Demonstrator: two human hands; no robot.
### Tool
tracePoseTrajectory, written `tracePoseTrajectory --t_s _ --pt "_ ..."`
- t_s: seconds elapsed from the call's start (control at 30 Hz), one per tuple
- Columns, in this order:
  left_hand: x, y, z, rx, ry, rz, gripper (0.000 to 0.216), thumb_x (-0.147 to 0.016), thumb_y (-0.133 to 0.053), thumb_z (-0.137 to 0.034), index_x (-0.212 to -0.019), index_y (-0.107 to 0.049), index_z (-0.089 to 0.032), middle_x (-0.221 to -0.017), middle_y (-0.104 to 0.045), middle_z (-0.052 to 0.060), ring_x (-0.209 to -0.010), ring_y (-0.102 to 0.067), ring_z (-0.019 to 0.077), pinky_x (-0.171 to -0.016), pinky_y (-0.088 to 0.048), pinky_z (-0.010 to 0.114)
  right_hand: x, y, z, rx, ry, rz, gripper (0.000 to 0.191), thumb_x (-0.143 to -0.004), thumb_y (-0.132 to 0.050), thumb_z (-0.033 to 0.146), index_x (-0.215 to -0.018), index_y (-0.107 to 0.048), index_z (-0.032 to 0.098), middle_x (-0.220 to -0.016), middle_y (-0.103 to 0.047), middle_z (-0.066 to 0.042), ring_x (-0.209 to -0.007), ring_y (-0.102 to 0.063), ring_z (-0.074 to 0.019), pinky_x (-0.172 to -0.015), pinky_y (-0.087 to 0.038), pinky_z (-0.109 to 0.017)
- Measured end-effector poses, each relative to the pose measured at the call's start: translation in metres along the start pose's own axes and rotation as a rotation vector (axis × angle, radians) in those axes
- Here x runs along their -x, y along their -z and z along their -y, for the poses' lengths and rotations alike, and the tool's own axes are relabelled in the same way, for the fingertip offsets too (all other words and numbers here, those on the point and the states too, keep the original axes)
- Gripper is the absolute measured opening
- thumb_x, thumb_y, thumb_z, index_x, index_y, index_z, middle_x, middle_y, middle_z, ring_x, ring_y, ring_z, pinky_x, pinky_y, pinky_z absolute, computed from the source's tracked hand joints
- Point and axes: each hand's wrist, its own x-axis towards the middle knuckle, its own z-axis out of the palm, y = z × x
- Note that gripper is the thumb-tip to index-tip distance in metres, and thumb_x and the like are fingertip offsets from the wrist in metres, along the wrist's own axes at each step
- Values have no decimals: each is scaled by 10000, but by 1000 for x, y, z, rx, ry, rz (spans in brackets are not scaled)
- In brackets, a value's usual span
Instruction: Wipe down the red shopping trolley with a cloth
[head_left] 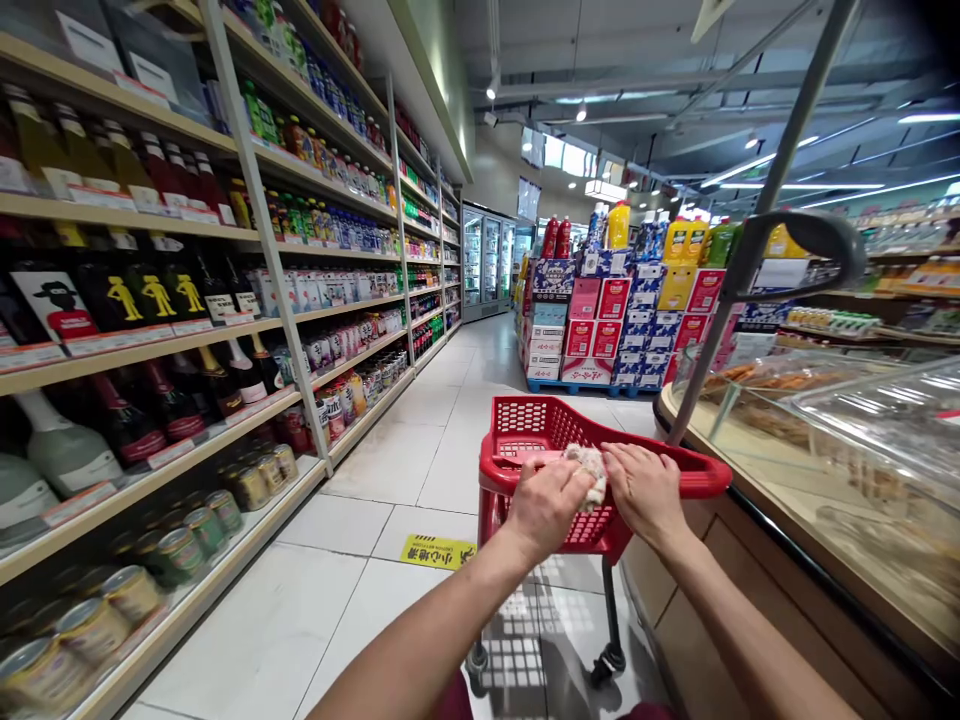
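Observation:
A red shopping cart stands in front of me in a supermarket aisle. My left hand and my right hand both rest on its near rim. Between them sits a crumpled whitish cloth, pinched by the fingers of both hands against the red handle bar. Both hands are closed around the cloth and rim. The cart basket looks to hold nothing that I can make out.
Shelves of wine bottles and tins line the left. A glass-topped food counter runs along the right. Stacked drink cartons stand ahead, fridges beyond. A yellow caution sticker lies on the white tiled floor.

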Motion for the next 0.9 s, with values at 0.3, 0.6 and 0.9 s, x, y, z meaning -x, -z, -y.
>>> tracePoseTrajectory --t_s 0.3,0.6,0.9 --pt "30 65 23 165 122 90 233 -834 -390 -193 -990 -559 -231 -959 -672 26 -870 -603 158 -887 -317 362 11 1 -36 -212 157 6 340 -841 -331 347 -972 -632 260 -1048 -655 -15 -1045 -557 -194 -969 -286 -465" --pt "21 16 -45 174 62 29 212 -853 -417 -271 -986 -577 -230 -1012 -662 23 -910 -600 135 -906 -341 315 6 13 -22 -174 94 42 381 -853 -293 379 -966 -634 253 -1106 -627 -37 -1112 -504 -234 -961 -251 -524" --pt "58 -9 -2 263 286 -119 350 -912 -229 -301 -1009 -560 -243 -1041 -653 25 -955 -592 180 -1006 -262 396 52 45 -2 -85 78 85 396 -878 -250 371 -981 -619 269 -1152 -601 -15 -1166 -460 -235 -931 -299 -492"
